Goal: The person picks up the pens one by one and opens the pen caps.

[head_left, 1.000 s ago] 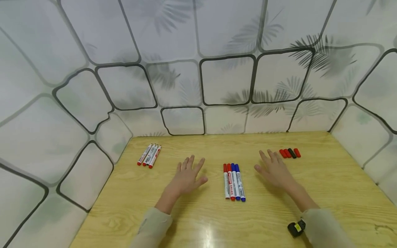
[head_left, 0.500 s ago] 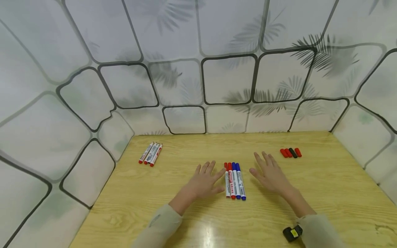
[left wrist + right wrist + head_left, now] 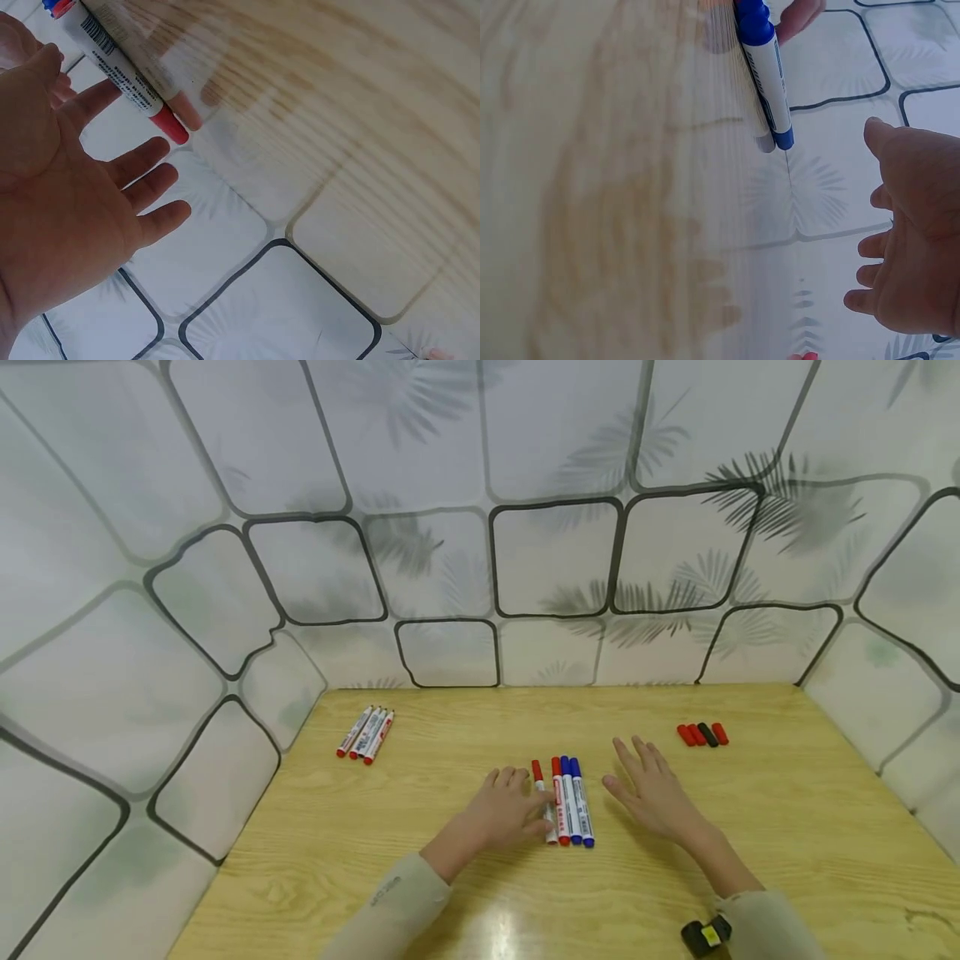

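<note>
My left hand (image 3: pixel 504 810) is over the leftmost marker (image 3: pixel 537 773) of a row at mid-table, a white one with a red cap. The index fingertip touches the barrel, and the thumb reaches over its lower end. In the left wrist view, my index finger lies against the marker (image 3: pixel 120 71) while the other fingers are spread. Beside it lie a second red-capped marker (image 3: pixel 558 802) and two blue-capped markers (image 3: pixel 572 802). My right hand (image 3: pixel 655 793) hovers to their right with fingers spread, holding nothing. In the right wrist view, a blue marker (image 3: pixel 767 82) lies apart from it.
Several uncapped markers (image 3: pixel 366 735) lie at the back left. Red caps (image 3: pixel 686 735) and a black cap (image 3: pixel 708 735) lie in a row at the back right. A black device with a yellow label (image 3: pixel 705 937) sits by the right sleeve. A patterned wall (image 3: pixel 551 560) borders the table (image 3: pixel 450 893).
My left hand has moved right, from beside the row onto the leftmost red marker, whose cap end has swung left, away from the others. My right hand has shifted slightly left.
</note>
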`<state>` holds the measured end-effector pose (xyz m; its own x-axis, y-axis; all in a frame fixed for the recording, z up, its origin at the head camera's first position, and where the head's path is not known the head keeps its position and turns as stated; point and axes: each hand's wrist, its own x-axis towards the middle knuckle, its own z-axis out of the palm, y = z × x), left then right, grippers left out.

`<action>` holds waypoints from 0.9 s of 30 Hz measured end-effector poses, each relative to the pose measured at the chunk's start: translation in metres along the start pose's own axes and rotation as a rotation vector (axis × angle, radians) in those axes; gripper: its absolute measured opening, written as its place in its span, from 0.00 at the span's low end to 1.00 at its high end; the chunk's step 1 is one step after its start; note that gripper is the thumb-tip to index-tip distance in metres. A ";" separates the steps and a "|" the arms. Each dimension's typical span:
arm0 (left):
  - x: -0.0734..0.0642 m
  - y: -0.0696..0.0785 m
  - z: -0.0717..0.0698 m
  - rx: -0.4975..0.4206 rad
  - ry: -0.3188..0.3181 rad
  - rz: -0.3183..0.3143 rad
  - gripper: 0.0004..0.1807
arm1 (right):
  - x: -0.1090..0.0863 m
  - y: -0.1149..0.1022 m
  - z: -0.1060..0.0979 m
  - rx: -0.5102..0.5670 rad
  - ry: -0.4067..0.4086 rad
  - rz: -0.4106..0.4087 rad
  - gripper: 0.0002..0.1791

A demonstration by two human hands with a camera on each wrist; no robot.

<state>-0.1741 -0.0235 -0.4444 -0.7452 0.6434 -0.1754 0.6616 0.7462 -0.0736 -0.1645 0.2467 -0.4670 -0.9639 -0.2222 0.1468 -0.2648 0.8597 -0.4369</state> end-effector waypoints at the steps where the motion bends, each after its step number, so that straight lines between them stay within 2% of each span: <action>1: -0.001 -0.001 0.000 0.003 0.000 0.002 0.30 | 0.000 0.000 0.000 -0.001 -0.003 0.002 0.40; 8: -0.002 -0.002 -0.002 -0.028 -0.017 0.007 0.29 | -0.001 -0.001 0.000 0.004 -0.013 0.010 0.40; 14: 0.001 -0.004 0.000 -0.063 -0.033 -0.019 0.30 | -0.001 -0.001 0.002 0.008 -0.020 0.003 0.40; 16: 0.002 -0.006 0.001 -0.073 -0.029 -0.030 0.27 | -0.001 -0.001 0.002 0.011 -0.024 0.006 0.40; 22: 0.007 -0.009 0.002 -0.182 -0.015 -0.052 0.08 | -0.002 -0.004 0.000 0.024 -0.025 -0.001 0.40; 27: 0.005 -0.009 -0.004 -0.222 -0.023 -0.084 0.11 | -0.003 -0.008 0.000 0.033 -0.034 -0.017 0.40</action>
<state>-0.1839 -0.0263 -0.4411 -0.7933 0.5751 -0.2001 0.5606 0.8180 0.1287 -0.1596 0.2405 -0.4644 -0.9594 -0.2528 0.1250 -0.2817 0.8399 -0.4639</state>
